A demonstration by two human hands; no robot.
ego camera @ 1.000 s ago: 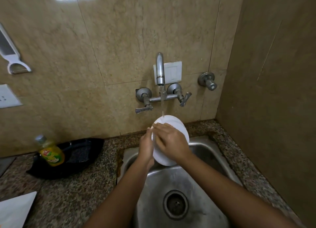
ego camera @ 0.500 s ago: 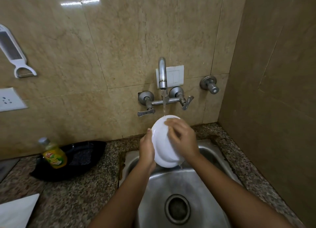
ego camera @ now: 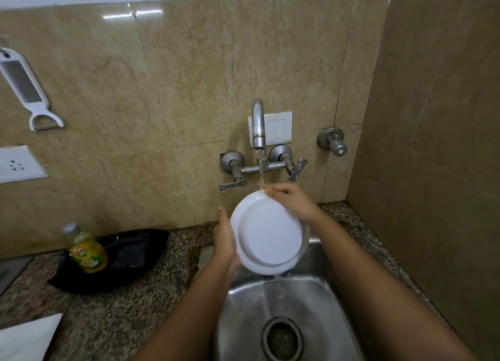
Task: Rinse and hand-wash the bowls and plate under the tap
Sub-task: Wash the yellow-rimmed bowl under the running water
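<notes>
A white plate (ego camera: 267, 232) is held tilted on edge over the steel sink (ego camera: 319, 301), its underside facing me. Water runs from the tap (ego camera: 258, 124) onto its top rim and drips off the bottom. My left hand (ego camera: 224, 241) grips the plate's left edge, fingers hidden behind it. My right hand (ego camera: 290, 199) holds the upper right rim, fingertips curled over the top where the stream lands. No bowls are in view.
A yellow dish-soap bottle (ego camera: 85, 249) stands in a black tray (ego camera: 127, 255) on the granite counter at left. A white board corner (ego camera: 27, 336) lies at the lower left. A grater (ego camera: 25, 90) hangs on the tiled wall. A side wall closes in on the right.
My right hand slid from the plate's face up to its top right rim, uncovering the underside. The plate has tilted more toward me. The camera view has shifted slightly.
</notes>
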